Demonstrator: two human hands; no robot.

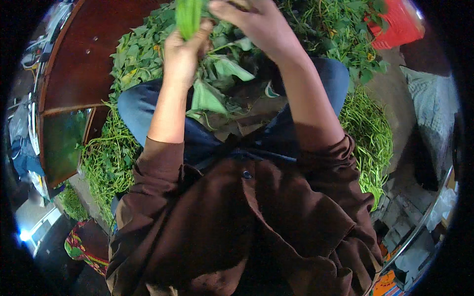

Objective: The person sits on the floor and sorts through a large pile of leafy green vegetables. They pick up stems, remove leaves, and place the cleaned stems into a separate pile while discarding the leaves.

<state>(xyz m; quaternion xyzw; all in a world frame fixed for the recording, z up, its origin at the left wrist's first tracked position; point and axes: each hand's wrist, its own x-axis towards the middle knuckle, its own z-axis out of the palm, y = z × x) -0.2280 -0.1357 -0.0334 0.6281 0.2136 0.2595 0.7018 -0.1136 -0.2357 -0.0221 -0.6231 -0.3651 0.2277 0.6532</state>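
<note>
My left hand (pixel 187 42) is closed around a bundle of bright green stems (pixel 189 18) near the top edge of the view; the bundle's upper end is cut off by the frame. Just to the right is my right hand (pixel 251 18), its fingers bent and partly blurred; whether anything lies between them is unclear. Below my left hand droop large green leaves (pixel 209 98) on thin stalks. A heap of leafy green vines (pixel 139 55) spreads behind both hands, in front of my crossed legs.
Piles of green stems lie by my right knee (pixel 370 144) and my left knee (pixel 107 159). A red plastic basket (pixel 398 27) stands at upper right, a pale woven sack (pixel 431 100) below it. Brown wooden furniture (pixel 79 59) borders the left side.
</note>
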